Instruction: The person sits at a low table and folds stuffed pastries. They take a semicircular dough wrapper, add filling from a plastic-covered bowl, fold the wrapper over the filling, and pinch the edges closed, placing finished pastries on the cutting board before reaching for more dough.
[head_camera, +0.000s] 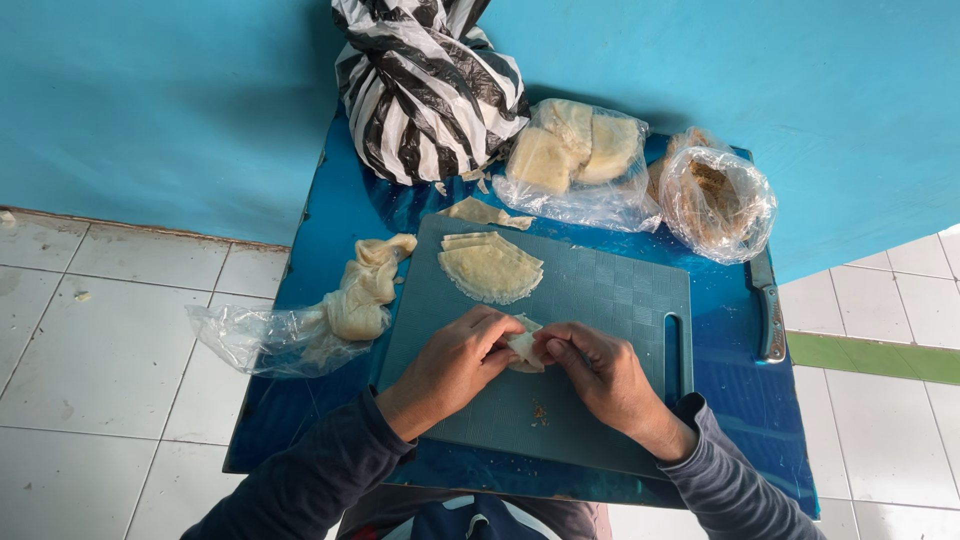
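Observation:
Both my hands meet over the middle of a grey-green cutting board (600, 290). My left hand (455, 358) and my right hand (600, 372) pinch the same small pale dough wrapper (524, 346), folded between the fingertips. A stack of half-round pale wrappers (490, 268) lies on the board's far left corner. A few brown filling crumbs (540, 411) lie on the board near its front edge.
The board rests on a small blue table (345, 215) by a blue wall. At the back stand a black-and-white striped bag (425, 85), a clear bag of dough pieces (575, 160) and a clear bag of brown filling (715, 200). A knife (768, 310) lies at the right, and crumpled wrappers in plastic (340, 310) at the left.

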